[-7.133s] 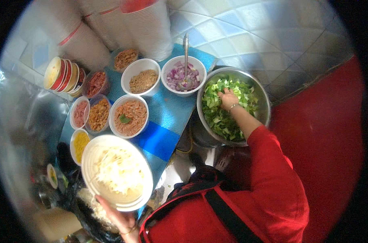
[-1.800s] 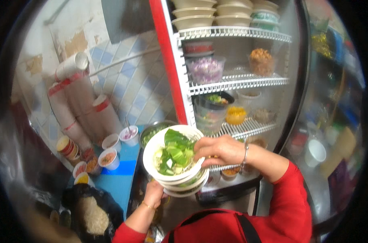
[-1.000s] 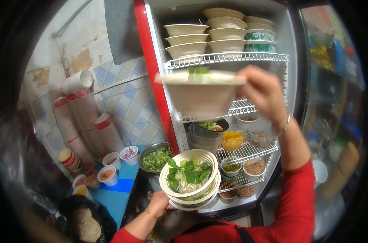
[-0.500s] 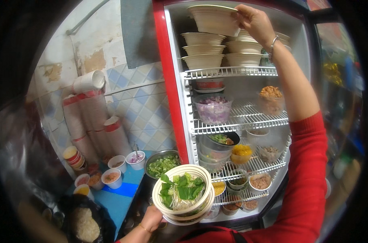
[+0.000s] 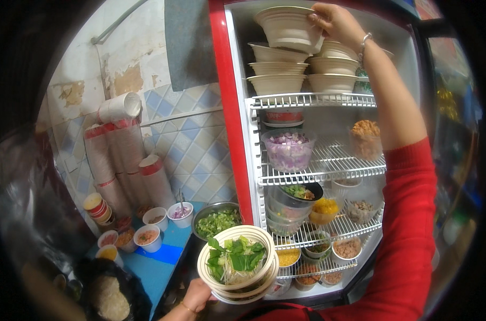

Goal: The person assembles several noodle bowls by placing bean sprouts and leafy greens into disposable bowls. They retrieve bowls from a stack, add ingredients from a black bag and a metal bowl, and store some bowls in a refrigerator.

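Observation:
My right hand reaches up into the refrigerator, its fingers closed on the rim of a beige bowl. That bowl sits slightly tilted at the top of the left-hand stack of beige bowls; what fills it cannot be seen. Another stack stands to its right, partly behind my wrist. Low in front of me, my left hand grips the side of a small stack of bowls. Leafy greens and bean sprouts lie in its uppermost bowl.
Lower refrigerator shelves carry tubs, including chopped purple onion. To the left, a blue counter holds small tubs, paper-cup stacks and a black bag. A metal bowl of chopped greens stands beside the red door frame.
The bowl in my right hand has come down onto the left stack, where the bowl beneath it now tilts. My left hand still holds its stack. The view has shifted slightly.

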Demonstrator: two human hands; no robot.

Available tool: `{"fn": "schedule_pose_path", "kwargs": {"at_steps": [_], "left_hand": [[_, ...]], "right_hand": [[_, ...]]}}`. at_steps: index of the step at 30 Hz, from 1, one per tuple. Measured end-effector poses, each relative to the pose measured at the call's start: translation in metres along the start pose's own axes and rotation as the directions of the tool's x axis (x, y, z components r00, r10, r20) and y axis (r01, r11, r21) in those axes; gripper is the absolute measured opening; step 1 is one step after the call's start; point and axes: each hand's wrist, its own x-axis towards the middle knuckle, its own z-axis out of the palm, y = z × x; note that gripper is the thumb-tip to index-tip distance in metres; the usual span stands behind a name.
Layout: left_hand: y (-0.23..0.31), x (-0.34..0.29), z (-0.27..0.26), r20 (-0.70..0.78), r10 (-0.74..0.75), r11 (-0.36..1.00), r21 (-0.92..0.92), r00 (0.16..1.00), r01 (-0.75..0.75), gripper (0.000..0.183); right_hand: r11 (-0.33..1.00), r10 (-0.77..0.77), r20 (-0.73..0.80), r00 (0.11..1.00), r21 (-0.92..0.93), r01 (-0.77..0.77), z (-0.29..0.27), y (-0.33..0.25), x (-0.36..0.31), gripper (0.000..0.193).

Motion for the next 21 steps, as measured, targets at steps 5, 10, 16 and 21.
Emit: {"fn": "schedule_pose_path", "kwargs": {"at_steps": [5, 10, 16, 21], "left_hand": [[0.001, 0.003, -0.003, 0.007, 0.023, 1.0, -0.007, 1.0, -0.023, 0.019], [0.001, 0.005, -0.006, -0.028, 0.002, 1.0, -0.026, 1.0, -0.002, 0.017], [-0.001, 0.008, -0.007, -0.026, 0.002, 0.998, -0.06, 1.0, -0.004, 0.015], [0.0, 0.006, -0.006, -0.055, 0.008, 0.995, -0.099, 0.998, -0.013, 0.015]], "right_hand": [[0.992, 0.1, 0.069, 0.993, -0.082, -0.095, 0.012, 0.009, 0.018, 0.017], [0.971, 0.022, -0.029, 0.999, -0.239, -0.028, 0.058, 0.02, 0.026, 0.025], [0.952, 0.077, -0.056, 0.995, -0.292, -0.09, 0.107, 0.015, 0.015, 0.018], [0.91, 0.123, -0.053, 0.991, -0.393, -0.134, 0.116, 0.01, 0.006, 0.029]]}}
